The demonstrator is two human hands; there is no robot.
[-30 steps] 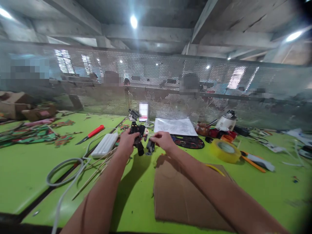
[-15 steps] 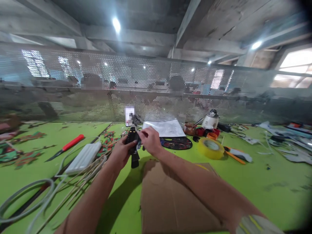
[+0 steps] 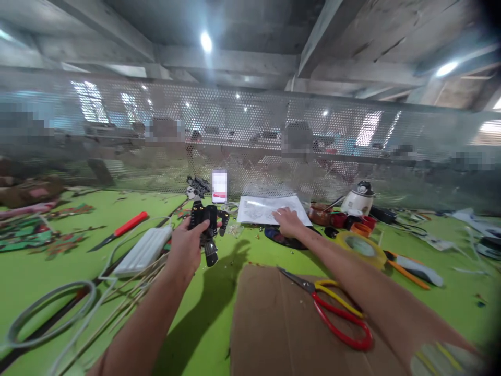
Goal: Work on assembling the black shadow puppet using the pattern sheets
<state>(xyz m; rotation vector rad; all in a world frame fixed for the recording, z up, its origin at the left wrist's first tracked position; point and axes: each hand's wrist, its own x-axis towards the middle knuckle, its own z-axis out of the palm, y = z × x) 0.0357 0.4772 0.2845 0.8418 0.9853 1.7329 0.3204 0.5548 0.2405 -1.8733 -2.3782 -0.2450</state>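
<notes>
Left hand lifted off the green tabletop, fingers clamped on a small black tripod-like gadget, legs hanging down. Right hand stretched forward, fingers spread flat, resting on the white printed sheet near the mesh screen. Red-and-yellow scissors lie blades apart on the cardboard just under the right forearm. Yellow tape roll right of that arm; phone upright behind the gadget.
</notes>
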